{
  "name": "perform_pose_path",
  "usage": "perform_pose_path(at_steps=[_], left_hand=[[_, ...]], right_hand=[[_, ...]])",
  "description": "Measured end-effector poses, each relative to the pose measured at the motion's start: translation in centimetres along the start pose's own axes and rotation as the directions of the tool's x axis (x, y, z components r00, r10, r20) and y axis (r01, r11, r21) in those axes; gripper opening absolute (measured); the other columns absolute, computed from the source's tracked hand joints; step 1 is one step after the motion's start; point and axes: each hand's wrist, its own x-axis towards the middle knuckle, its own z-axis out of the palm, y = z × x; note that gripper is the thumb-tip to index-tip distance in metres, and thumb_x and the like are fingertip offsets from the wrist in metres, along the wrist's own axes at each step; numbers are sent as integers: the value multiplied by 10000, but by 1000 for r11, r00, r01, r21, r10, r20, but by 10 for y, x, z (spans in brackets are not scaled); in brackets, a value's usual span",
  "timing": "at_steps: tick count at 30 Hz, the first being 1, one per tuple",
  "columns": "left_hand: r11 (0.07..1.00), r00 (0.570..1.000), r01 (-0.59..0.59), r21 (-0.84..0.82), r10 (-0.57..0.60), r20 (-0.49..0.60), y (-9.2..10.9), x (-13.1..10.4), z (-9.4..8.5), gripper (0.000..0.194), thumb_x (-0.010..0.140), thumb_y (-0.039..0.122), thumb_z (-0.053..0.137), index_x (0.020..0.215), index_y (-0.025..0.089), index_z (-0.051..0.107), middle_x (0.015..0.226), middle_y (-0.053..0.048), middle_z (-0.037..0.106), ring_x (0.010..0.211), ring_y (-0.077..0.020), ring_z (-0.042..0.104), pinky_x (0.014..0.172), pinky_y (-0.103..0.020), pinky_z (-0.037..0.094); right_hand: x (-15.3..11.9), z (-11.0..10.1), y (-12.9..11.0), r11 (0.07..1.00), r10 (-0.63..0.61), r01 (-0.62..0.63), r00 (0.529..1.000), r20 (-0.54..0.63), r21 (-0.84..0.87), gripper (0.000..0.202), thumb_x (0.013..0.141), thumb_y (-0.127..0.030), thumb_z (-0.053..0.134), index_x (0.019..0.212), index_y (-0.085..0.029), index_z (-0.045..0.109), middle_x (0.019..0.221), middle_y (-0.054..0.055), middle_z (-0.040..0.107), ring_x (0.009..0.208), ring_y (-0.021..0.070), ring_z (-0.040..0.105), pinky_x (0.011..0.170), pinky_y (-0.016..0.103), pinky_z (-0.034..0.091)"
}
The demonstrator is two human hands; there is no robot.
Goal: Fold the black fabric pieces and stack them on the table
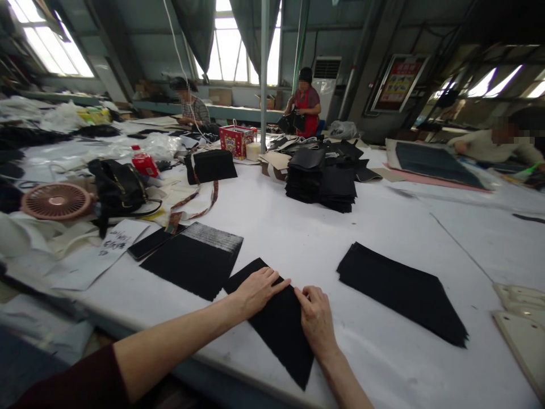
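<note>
Head view shows us working on a flat, matte-black, four-sided piece of cloth-like material (283, 335) at the near side of a white tabletop (298, 244). It lies just beside a black panel with a streaked grey-white band (183, 267) on its left, and well apart from a neat stack of black cut pieces (400, 292) on its right. We judge the step in hand to be lining up or pressing the far edge. To do it well, we should press evenly with flat fingers, work along the edge in short strokes, and avoid dragging the piece askew or rucking it.

As for the grip, our left hand (260, 292) lies palm down across the piece, fingers stretched out along the far edge, closed around nothing. Our right hand (317, 318) has its fingers loosely bent, with a narrow spread, and the index fingertip touches the same edge near the left hand's fingers; we cannot tell whether its thumb, partly hidden, pinches the material or merely rests there.
</note>
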Motion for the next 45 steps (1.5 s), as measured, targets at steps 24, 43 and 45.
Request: perform_pose_path(at_steps=[24, 43, 45], left_hand=[[999, 998, -35, 22, 33, 47, 47, 17, -9, 528, 907, 136, 447, 1416, 210, 329, 1099, -87, 568, 992, -235, 528, 872, -361, 420], [992, 996, -80, 93, 83, -26, 66, 21, -7, 527, 910, 171, 474, 1419, 196, 336, 1116, -91, 557, 980, -237, 515, 883, -359, 409], [990, 996, -83, 110, 86, -26, 67, 22, -6, 542, 906, 177, 482, 1427, 201, 333, 1118, -96, 557, 978, -244, 518, 879, -366, 405]], right_hand=[[-25, -27, 24, 996, -55, 54, 998, 14, 70, 323, 920, -100, 395, 1130, -192, 624, 898, 66, 561, 840, 185, 499, 716, 312, 420], [-40, -37, 31, 997, -45, 41, 997, 56, 68, 300, 938, -91, 384, 1111, -164, 618, 927, 79, 547, 885, 198, 481, 769, 337, 432], [-42, -39, 32, 997, -41, 37, 997, 58, 72, 286, 938, -89, 395, 1099, -157, 621, 928, 79, 544, 885, 198, 476, 778, 340, 430]])
